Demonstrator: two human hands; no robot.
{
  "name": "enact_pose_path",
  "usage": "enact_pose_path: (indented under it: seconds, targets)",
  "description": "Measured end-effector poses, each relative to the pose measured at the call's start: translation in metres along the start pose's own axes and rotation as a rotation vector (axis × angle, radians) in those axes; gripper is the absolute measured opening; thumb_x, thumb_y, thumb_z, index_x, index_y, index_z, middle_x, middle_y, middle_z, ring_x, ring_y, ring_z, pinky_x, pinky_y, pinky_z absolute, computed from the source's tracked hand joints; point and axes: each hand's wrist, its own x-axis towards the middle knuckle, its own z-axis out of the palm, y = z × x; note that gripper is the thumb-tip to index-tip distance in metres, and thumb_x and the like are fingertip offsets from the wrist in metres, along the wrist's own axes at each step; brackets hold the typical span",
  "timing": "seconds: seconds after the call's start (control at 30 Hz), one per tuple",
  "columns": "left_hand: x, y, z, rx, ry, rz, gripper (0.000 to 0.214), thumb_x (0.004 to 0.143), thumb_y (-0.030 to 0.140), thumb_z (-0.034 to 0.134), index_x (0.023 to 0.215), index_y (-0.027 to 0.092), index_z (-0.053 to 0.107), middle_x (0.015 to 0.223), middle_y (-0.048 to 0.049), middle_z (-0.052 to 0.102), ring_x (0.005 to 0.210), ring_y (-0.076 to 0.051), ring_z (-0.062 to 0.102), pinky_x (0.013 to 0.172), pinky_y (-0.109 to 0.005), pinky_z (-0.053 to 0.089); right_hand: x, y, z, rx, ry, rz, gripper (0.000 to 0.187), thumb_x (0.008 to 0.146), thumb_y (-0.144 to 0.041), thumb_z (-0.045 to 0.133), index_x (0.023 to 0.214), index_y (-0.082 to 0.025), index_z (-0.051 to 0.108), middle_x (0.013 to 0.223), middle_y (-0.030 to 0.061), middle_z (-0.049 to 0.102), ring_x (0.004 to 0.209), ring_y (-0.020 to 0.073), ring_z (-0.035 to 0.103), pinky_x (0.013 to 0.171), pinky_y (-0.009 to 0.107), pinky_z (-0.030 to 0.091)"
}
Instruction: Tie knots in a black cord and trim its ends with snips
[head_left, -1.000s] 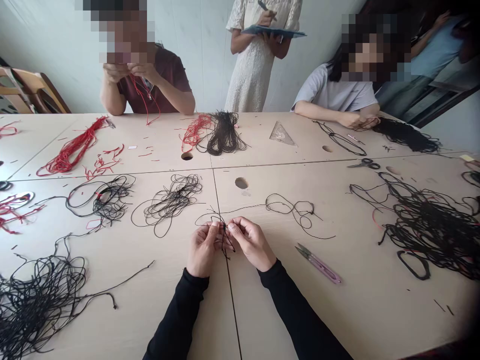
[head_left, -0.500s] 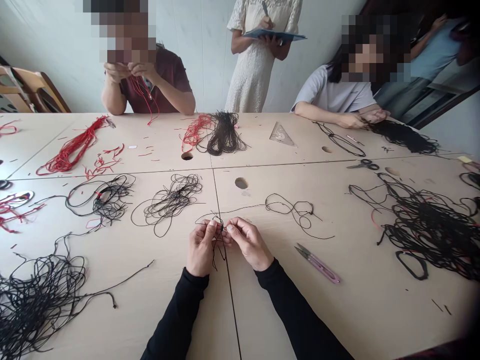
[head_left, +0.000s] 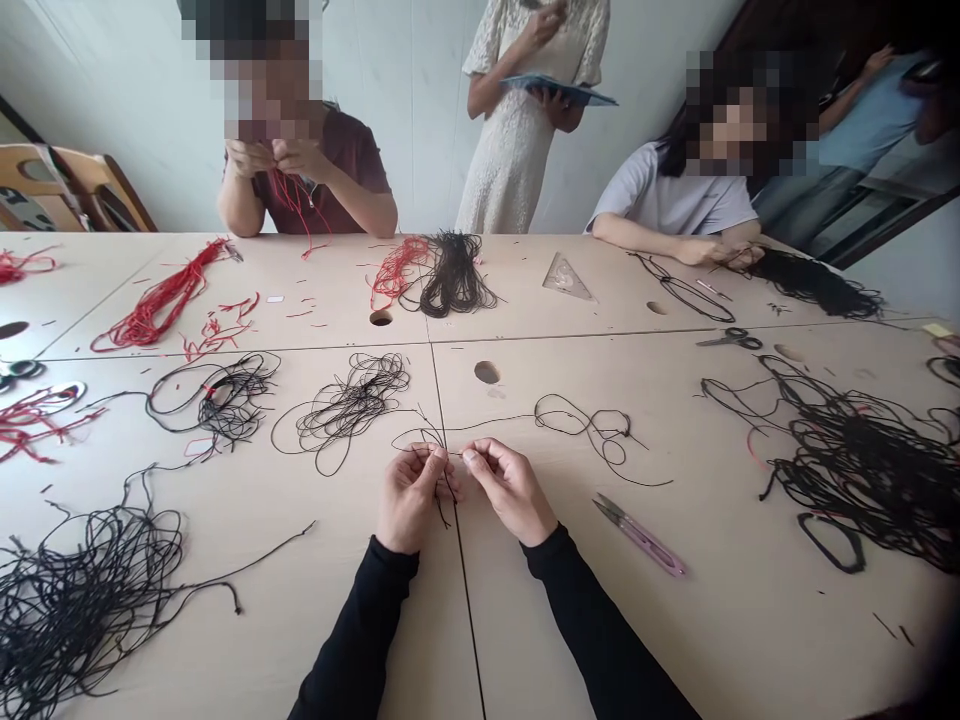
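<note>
Near the middle of the table my left hand [head_left: 412, 490] pinches a thin black cord [head_left: 442, 512], with loose ends hanging below the fingers. My right hand [head_left: 510, 485] is just to the right, thumb and forefinger closed on a strand of the same cord. A short stretch of it runs between the two hands; the knotted part is mostly hidden by my left fingers. From there a long strand reaches right to a loose loop of black cord [head_left: 592, 425] on the table. Thread snips [head_left: 641, 537] with pink handles lie right of my right hand.
Tangled black cord lies at left [head_left: 90, 590] and right [head_left: 877, 470], with a smaller black coil [head_left: 360, 395] ahead. Beyond are a red cord bundle [head_left: 169, 295], a triangle ruler [head_left: 568, 276] and scissors [head_left: 731, 339]. Two people sit opposite handling cords; another stands with a clipboard [head_left: 559, 90].
My right hand has drawn slightly away to the right, widening the gap from my left hand. The whole view has shifted a little.
</note>
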Motion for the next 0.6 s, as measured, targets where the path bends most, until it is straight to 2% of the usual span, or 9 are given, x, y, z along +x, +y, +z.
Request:
enact_pose_path:
  seconds: [0.1, 0.17, 0.23, 0.33, 0.43, 0.5, 0.6]
  targets:
    - [-0.001, -0.003, 0.001, 0.044, 0.032, 0.034, 0.035, 0.073, 0.045, 0.071, 0.080, 0.015, 0.054, 0.065, 0.0012, 0.058, 0.046, -0.011, 0.056, 0.042, -0.023, 0.047, -0.002, -0.002, -0.003, -0.047, 0.104, 0.007, 0.031, 0.088, -0.047, 0.052, 0.085, -0.017, 0.059, 0.067, -0.0006, 0.053, 0.058, 0.0128, 0.046, 0.056, 0.026, 0.040]
    - [-0.002, -0.007, 0.001, 0.114, 0.015, 0.063, 0.032, 0.076, 0.044, 0.068, 0.079, 0.016, 0.054, 0.059, 0.0024, 0.056, 0.042, -0.010, 0.052, 0.040, -0.023, 0.044, -0.005, -0.008, -0.001, -0.124, 0.154, -0.051, 0.027, 0.090, -0.043, 0.051, 0.087, -0.018, 0.059, 0.071, 0.0011, 0.056, 0.060, 0.0141, 0.048, 0.058, 0.027, 0.042]
    - [-0.002, -0.012, 0.000, 0.202, -0.012, 0.093, 0.028, 0.078, 0.042, 0.066, 0.078, 0.016, 0.055, 0.053, 0.0028, 0.054, 0.041, -0.010, 0.049, 0.040, -0.021, 0.040, -0.006, -0.018, 0.004, -0.257, 0.131, -0.162, 0.018, 0.089, -0.036, 0.053, 0.090, -0.019, 0.060, 0.077, 0.0031, 0.059, 0.068, 0.0167, 0.052, 0.065, 0.029, 0.045]
    - [-0.003, -0.016, -0.001, 0.327, 0.006, 0.158, 0.019, 0.078, 0.033, 0.066, 0.078, 0.016, 0.058, 0.061, -0.0010, 0.060, 0.051, -0.012, 0.052, 0.046, -0.021, 0.039, -0.005, -0.029, 0.015, -0.457, 0.061, -0.293, 0.008, 0.084, -0.024, 0.058, 0.090, -0.021, 0.062, 0.084, 0.0056, 0.060, 0.082, 0.0213, 0.054, 0.075, 0.034, 0.047]
    - [-0.003, -0.016, -0.001, 0.446, 0.047, 0.217, 0.012, 0.077, 0.027, 0.065, 0.074, 0.016, 0.060, 0.063, -0.0008, 0.059, 0.057, -0.012, 0.050, 0.051, -0.022, 0.038, 0.000, -0.033, 0.023, -0.544, 0.082, -0.299, 0.006, 0.083, -0.017, 0.056, 0.083, -0.021, 0.061, 0.082, 0.0060, 0.060, 0.082, 0.0222, 0.053, 0.075, 0.037, 0.048]
    - [-0.003, -0.014, -0.001, 0.478, 0.066, 0.228, 0.017, 0.076, 0.027, 0.065, 0.066, 0.017, 0.057, 0.056, 0.0012, 0.052, 0.053, -0.012, 0.045, 0.049, -0.022, 0.035, 0.002, -0.033, 0.024, -0.567, 0.095, -0.283, 0.010, 0.085, -0.016, 0.053, 0.079, -0.021, 0.058, 0.079, 0.0060, 0.059, 0.079, 0.0220, 0.053, 0.073, 0.037, 0.047]
    - [-0.004, -0.012, 0.001, 0.410, 0.049, 0.212, 0.027, 0.077, 0.032, 0.065, 0.060, 0.018, 0.051, 0.052, 0.0024, 0.049, 0.050, -0.010, 0.042, 0.047, -0.022, 0.033, 0.002, -0.031, 0.022, -0.558, 0.101, -0.289, 0.007, 0.087, -0.019, 0.050, 0.084, -0.021, 0.056, 0.086, 0.0078, 0.061, 0.083, 0.0232, 0.053, 0.075, 0.038, 0.046]
